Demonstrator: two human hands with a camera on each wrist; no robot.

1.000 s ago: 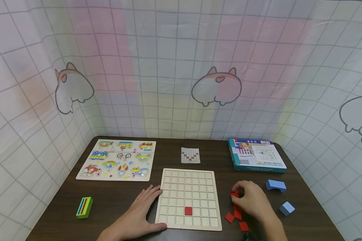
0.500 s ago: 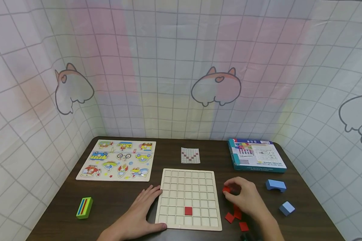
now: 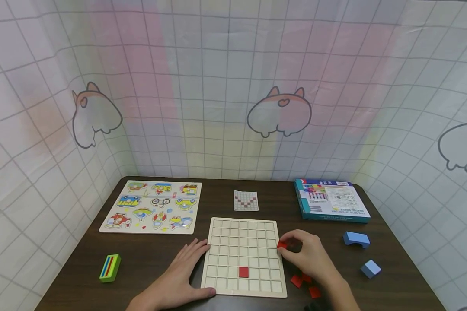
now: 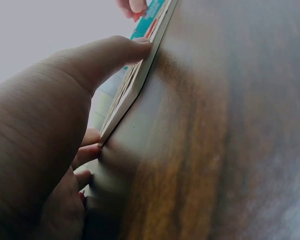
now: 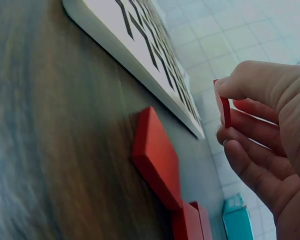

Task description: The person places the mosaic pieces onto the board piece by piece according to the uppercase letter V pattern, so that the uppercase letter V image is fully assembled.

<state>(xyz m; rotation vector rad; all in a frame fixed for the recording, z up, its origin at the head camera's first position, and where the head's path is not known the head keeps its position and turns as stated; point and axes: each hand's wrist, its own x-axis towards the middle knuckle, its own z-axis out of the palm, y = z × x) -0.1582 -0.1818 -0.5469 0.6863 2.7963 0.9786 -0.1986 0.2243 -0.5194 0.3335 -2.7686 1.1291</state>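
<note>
A cream grid board (image 3: 244, 256) lies on the dark table, one red tile (image 3: 243, 272) sitting in its second row from the front. My left hand (image 3: 175, 276) rests along the board's left side, fingers stretched out at the edge, thumb on the near left corner. In the left wrist view, the thumb (image 4: 122, 50) lies over the board's rim. Between thumb and fingertips my right hand (image 3: 309, 255) pinches a red square tile (image 5: 224, 105), held up at the board's right edge. Several loose red tiles (image 5: 157, 155) lie on the table below that hand.
A small pattern card (image 3: 246, 201) lies behind the board. Back left is a vehicle picture puzzle (image 3: 149, 207), with a green striped block (image 3: 110, 268) nearer. On the right are a teal-edged box (image 3: 332, 201), a blue arch block (image 3: 356, 239) and a blue cube (image 3: 371, 268).
My right hand has lifted a red tile from the loose pile and moved left with it to the board's right edge. The left hand has stayed in place.
</note>
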